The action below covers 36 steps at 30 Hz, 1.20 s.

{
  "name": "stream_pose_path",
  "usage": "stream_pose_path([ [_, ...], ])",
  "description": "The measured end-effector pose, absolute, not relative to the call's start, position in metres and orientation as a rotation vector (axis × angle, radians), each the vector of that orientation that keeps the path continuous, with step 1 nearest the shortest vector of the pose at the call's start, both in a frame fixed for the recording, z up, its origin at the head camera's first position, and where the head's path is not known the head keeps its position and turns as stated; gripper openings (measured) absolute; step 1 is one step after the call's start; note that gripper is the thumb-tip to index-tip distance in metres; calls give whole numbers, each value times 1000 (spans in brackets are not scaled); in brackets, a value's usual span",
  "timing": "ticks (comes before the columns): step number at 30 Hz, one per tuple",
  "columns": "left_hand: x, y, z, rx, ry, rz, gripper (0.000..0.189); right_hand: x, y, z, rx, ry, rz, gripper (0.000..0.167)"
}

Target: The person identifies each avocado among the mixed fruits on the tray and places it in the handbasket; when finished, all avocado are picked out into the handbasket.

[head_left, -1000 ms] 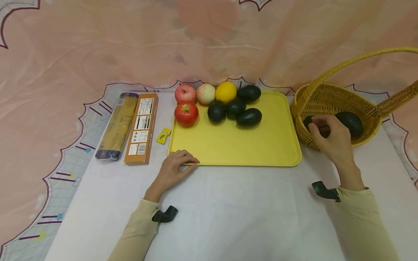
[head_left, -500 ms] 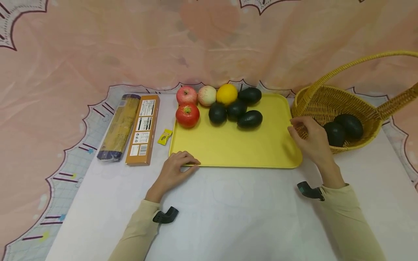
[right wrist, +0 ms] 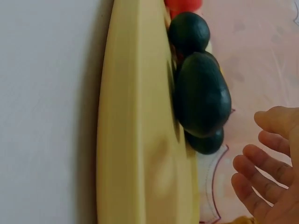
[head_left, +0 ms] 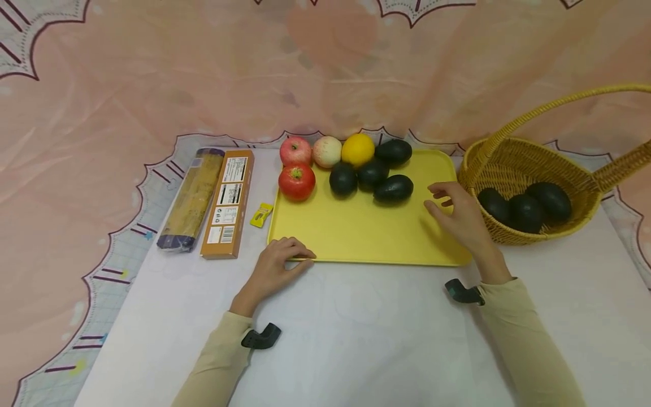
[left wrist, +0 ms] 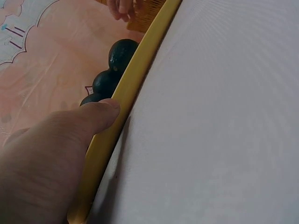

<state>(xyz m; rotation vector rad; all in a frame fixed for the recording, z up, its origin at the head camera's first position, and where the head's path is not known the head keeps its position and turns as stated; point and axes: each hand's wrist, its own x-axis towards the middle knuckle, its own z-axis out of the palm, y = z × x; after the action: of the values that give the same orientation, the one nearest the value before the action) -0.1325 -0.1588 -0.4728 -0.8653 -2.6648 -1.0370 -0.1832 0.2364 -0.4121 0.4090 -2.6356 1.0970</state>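
Note:
My right hand (head_left: 460, 217) hangs above the right side of the yellow tray (head_left: 351, 237), fingers parted and holding nothing. Nearest to it on the tray is a dark green avocado (head_left: 394, 189); several avocados cluster there. In the right wrist view, a large avocado (right wrist: 203, 95) shows left of the fingers. My left hand (head_left: 274, 268) rests on the tray's front left edge; its thumb (left wrist: 100, 116) lies on the rim in the left wrist view. Three avocados (head_left: 526, 213) lie in the wicker basket (head_left: 508, 152), right of my right hand.
A red apple-like fruit (head_left: 297, 182), a pink apple (head_left: 295, 151), a pale peach (head_left: 327, 152) and a yellow fruit (head_left: 358, 150) sit at the tray's back left. Left of the tray lie a yellow sachet (head_left: 261, 215), a brown box (head_left: 227, 206) and a wrapped noodle pack (head_left: 191, 200).
My right hand has left the basket, bare of any fruit, and moved left over the tray. The third avocado in the basket now shows uncovered. My left hand stays on the tray edge.

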Motion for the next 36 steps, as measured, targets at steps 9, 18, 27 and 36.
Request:
stream_pose_path([
  [9, -133, -159, -471, -862, -2685, -1004, 12, -203, 217, -420, 437, -2775, 1220, 65],
  [18, -133, -159, -471, -867, -2686, -1001, 13, -213, 200, -431, 444, -2824, 1246, 82],
  [27, -131, -157, -471, -875, -2678, -1006, 12, -212, 197, -438, 339, -2775, 1261, 68],
  [36, -131, -158, -471, -874, -2661, -993, 12, -209, 200, -431, 349, -2747, 1257, 73],
])
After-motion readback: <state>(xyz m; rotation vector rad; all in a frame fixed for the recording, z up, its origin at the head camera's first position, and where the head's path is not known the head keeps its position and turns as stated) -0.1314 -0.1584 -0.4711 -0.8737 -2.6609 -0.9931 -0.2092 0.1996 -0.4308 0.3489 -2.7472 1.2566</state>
